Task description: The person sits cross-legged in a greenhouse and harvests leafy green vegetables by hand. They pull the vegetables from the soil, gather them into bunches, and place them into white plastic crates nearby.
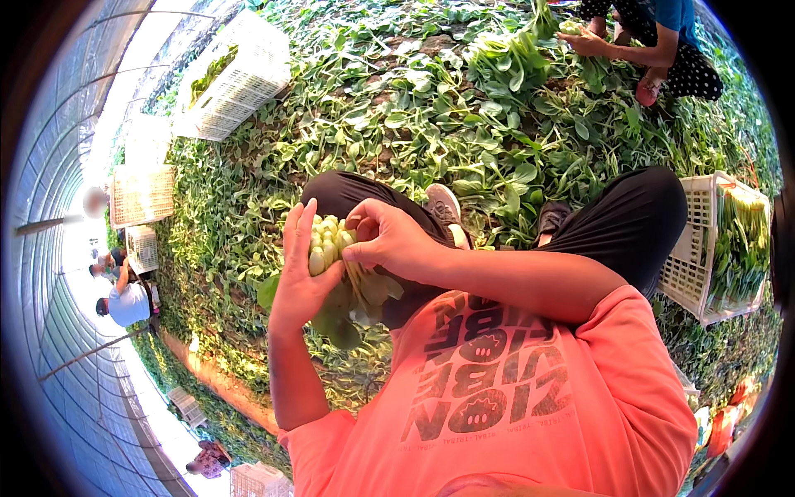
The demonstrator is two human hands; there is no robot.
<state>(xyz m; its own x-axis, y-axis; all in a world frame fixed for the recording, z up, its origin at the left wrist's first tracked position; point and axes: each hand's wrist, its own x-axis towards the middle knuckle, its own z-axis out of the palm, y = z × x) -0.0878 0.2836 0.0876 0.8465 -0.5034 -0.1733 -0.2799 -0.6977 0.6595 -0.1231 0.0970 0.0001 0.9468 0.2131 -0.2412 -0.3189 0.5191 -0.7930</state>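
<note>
My left hand (pixel 304 267) is wrapped round a bunch of leafy greens (pixel 327 239), its fingers along the far side and its thumb across the near side. The pale green stem ends of the bunch face up, and its round leaves (pixel 345 320) hang below. At the bunch's right side is my right hand (pixel 391 245), fingers curled, with thumb and forefinger closed against the stalks. What lies inside its curled fingers is partly hidden. The bunch is held above my bent left knee (pixel 338 186).
Cut leaves and plants cover the ground (pixel 397 118). A white plastic crate (pixel 686 245) packed with greens stands at my right. Another crate (pixel 245 93) stands ahead on the left. At upper right, a co-worker's hand (pixel 587 43) holds greens beside a leafy pile (pixel 509 62).
</note>
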